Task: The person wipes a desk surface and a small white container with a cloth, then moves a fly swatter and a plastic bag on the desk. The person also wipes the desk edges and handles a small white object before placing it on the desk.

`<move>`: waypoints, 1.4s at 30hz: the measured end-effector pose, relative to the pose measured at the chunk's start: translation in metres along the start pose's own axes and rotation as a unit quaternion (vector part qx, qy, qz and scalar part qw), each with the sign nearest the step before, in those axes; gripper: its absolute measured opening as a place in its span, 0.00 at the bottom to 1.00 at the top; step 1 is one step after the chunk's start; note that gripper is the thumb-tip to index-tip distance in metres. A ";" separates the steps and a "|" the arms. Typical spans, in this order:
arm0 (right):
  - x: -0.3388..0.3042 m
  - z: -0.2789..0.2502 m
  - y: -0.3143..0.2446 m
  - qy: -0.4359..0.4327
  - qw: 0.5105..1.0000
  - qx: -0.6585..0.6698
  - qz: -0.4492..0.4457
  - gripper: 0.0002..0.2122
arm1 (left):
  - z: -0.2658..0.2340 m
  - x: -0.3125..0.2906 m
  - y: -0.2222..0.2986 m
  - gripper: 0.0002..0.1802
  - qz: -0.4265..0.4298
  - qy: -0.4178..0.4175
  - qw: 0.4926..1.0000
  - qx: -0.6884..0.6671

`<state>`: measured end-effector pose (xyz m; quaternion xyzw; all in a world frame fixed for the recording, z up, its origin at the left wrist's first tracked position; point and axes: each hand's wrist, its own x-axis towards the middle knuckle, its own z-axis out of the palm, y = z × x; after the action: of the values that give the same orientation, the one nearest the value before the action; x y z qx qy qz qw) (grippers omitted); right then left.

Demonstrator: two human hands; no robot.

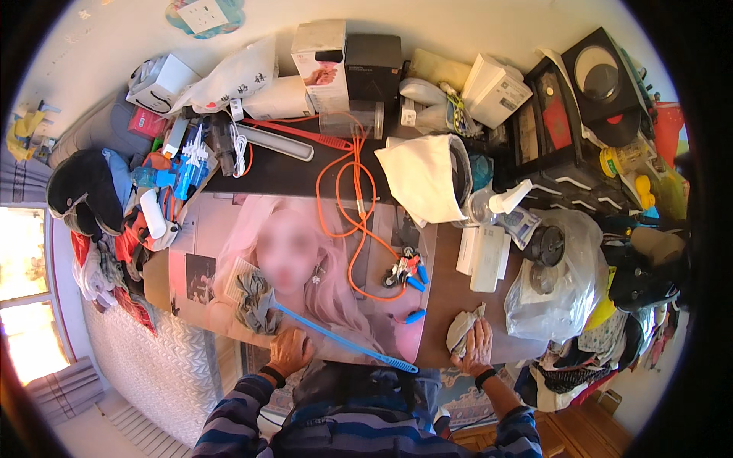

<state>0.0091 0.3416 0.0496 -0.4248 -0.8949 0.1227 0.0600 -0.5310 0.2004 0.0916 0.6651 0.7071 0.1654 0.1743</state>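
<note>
Low in the frame, the right hand (475,347) has its fingers closed over a crumpled cloth (463,328) at the surface (447,294) edge. The left hand (290,351) rests flat, fingers together, beside the blue swatter (336,340). Wiping goes best with firm, even pressure, well apart from the orange cable (355,221).

Blue-handled fly swatter (336,336), orange cable (353,206) looping over a dark brown counter (447,286) — white cloth bag (420,177), navy-and-grey striped sleeves (229,427), grey crumpled rag (463,328)
</note>
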 end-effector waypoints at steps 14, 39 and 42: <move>0.004 -0.006 -0.003 -0.022 0.999 0.019 0.022 0.44 | 0.006 0.007 0.005 0.10 -0.025 0.013 1.000 -0.003; 0.140 -0.151 -0.101 -0.085 0.990 0.098 0.049 0.21 | 0.014 0.011 0.004 0.11 -0.006 0.059 0.998 0.027; 0.169 -0.134 -0.129 -0.077 0.982 0.156 0.075 0.17 | 0.014 0.010 0.001 0.11 -0.008 0.051 0.999 0.015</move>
<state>-0.1656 0.4163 0.2144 -0.4653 -0.8326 0.2969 0.0468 -0.5237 0.2106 0.0794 0.6527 0.7227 0.1872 0.1290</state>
